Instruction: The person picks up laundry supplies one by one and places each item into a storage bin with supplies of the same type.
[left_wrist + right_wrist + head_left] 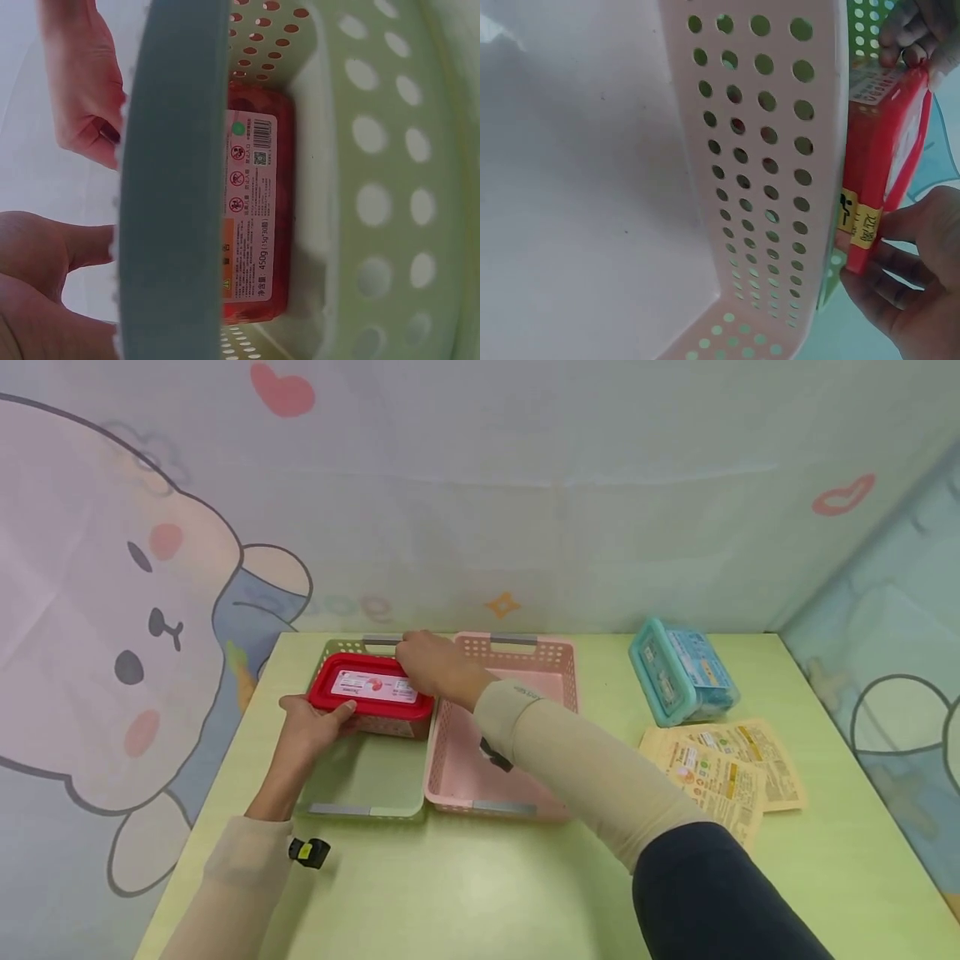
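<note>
Gripping a red box (386, 725) by its left end, the left hand (315, 727) has its thumb against the front edge of the lid (330, 681) and its other fingers bent round the side. The right hand (438, 670) has the opposite end, thumb and fingers closed on the corner of the lid just beside a yellow sticker (861, 223), as the right wrist view shows. The box sits in the far half of a green basket (367, 781), its lid above the rim; whether its base rests fully on the basket floor is hard to tell. A pale label (255, 202) with small print covers the near side. Just to the right stands a pink basket (487, 777), partly under the right forearm. Well apart, at the right of the table (450, 893), a teal box (667, 677) lies turned on its side, and near it two cream packets (712, 781) overlap, one partly hidden by the arm. Behind hangs a pale cloth (637, 543) printed with a large bear (90, 610) and pink hearts (283, 392).
</note>
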`<state>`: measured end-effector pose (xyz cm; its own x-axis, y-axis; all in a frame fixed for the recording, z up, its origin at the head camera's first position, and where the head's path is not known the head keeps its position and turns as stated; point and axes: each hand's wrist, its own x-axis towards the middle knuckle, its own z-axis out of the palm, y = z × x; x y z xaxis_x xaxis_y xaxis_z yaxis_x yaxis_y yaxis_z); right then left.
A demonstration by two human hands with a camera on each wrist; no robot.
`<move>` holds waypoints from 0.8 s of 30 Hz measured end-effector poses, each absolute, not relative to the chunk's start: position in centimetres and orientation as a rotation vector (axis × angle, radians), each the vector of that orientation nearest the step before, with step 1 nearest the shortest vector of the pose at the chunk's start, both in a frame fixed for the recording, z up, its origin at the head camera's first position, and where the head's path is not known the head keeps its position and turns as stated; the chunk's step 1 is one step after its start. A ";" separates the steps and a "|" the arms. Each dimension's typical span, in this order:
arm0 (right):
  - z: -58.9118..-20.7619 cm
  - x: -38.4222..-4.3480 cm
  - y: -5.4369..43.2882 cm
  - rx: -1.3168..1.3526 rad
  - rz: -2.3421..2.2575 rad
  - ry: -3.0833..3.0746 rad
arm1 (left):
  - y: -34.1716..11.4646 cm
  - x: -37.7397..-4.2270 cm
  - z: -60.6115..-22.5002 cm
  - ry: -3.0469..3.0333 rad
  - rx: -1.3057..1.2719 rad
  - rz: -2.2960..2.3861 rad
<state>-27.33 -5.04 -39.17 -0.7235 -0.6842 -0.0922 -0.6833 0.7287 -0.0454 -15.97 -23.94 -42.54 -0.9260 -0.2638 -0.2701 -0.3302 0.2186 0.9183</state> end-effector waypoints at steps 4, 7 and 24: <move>-39.5 -27.0 -4.6 -1.129 -0.077 2.840 | -23.9 -15.6 -42.8 2.426 -0.580 1.821; -39.9 -26.9 -4.3 -1.149 -0.106 2.837 | -23.9 -15.4 -43.0 2.448 -0.592 1.783; -38.0 -27.6 -1.3 -1.187 -0.051 2.635 | -23.7 -15.4 -42.7 2.562 -0.543 1.590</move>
<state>-27.57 -1.27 -37.97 -0.6367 -0.7414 -0.2122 -0.7325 0.6674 -0.1339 -15.41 -23.68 -42.69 -0.9343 -0.2559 -0.2481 -0.3359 0.3994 0.8530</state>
